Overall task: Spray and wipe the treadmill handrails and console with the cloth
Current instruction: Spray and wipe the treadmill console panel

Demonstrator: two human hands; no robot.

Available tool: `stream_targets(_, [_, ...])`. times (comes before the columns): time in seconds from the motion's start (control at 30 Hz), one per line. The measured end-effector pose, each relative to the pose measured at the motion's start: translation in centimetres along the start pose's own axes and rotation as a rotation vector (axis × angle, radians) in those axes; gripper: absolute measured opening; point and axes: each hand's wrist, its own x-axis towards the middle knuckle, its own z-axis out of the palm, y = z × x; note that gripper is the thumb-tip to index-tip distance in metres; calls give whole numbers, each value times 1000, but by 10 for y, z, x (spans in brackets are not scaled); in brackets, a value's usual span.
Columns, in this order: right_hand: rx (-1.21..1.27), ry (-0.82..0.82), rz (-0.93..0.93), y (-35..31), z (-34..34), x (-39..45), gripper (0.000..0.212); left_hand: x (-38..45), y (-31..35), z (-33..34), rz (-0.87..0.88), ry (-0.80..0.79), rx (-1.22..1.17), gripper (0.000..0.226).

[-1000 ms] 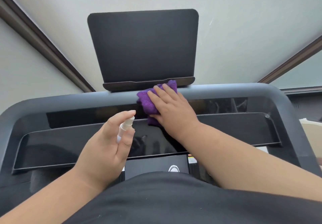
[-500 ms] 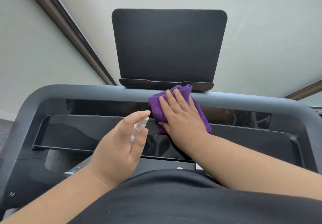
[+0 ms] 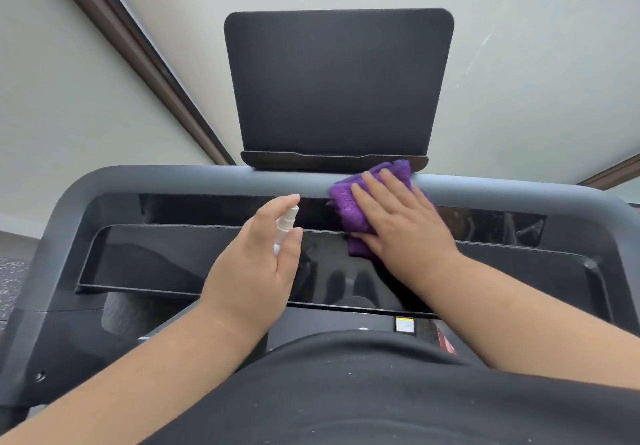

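Note:
A purple cloth lies over the grey top rail of the treadmill console and hangs down onto the glossy black panel. My right hand presses flat on the cloth with straight fingers, just below the right end of the tablet holder. My left hand hovers in front of the panel's middle and grips a small white spray bottle, whose nozzle points up and away; most of the bottle is hidden in the palm.
The console's grey frame curves down at both sides. A pale wall with a dark wooden beam stands behind. A yellow label and a red piece show under the panel. My black shirt fills the bottom.
My right hand has slid the cloth to the right along the top rail, under the holder's right end. The camera turned left. My left hand keeps its hold on the bottle.

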Motion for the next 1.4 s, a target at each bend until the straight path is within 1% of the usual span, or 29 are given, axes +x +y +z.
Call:
stream_targets(0.07, [-12, 19, 72, 23, -5, -19, 68, 7, 1, 5, -2, -3, 12, 46])
stream_targets(0.13, [-4, 34, 126, 38, -7, -34, 65, 11, 1, 10, 12, -6, 25, 44])
stream_targets(0.23, [62, 109, 130, 46, -8, -41, 58, 15, -4, 17, -1, 10, 43, 44])
stream_targets(0.3, [113, 178, 101, 41, -11, -38, 54, 18, -11, 19, -38, 16, 56, 50])
stream_targets(0.33, [138, 203, 53, 34, -13, -34, 53, 21, -15, 19, -55, 15, 69, 54])
stream_targets(0.4, [198, 201, -110, 12, -14, -27, 51, 32, -22, 18, -61, 30, 122, 58])
stream_targets(0.5, [241, 75, -328, -26, -6, -26, 50, 50, -29, 20, -15, 45, 238, 55])
stream_targets(0.57, [212, 1, -392, -40, 2, -28, 54, 60, -31, 24, 14, 25, 282, 51])
stream_targets(0.6, [201, -12, -394, -42, 5, -29, 56, 65, -31, 26, 17, 10, 289, 50])
stream_targets(0.7, [201, 21, -370, -36, 10, -29, 58, 80, -28, 34, 33, -34, 344, 43])
stream_targets(0.83, [204, 41, -376, -35, 12, -32, 56, 91, -25, 43, 55, -65, 413, 38])
stream_targets(0.9, [213, 28, -369, -35, 10, -34, 56, 90, -23, 46, 78, -54, 421, 40])
stream_targets(1.0, [217, 9, -362, -32, 7, -35, 56, 84, -29, 41, 100, 4, 456, 45])
stream_targets(1.07, [221, 4, -368, -31, 6, -36, 55, 82, -39, 31, 63, 25, 461, 47])
stream_targets(1.17, [242, 9, -369, -29, 4, -35, 52, 84, -52, 18, -25, 2, 480, 45])
stream_targets(1.4, [262, -8, -363, -30, 4, -34, 52, 89, -51, 21, -48, -38, 482, 34])
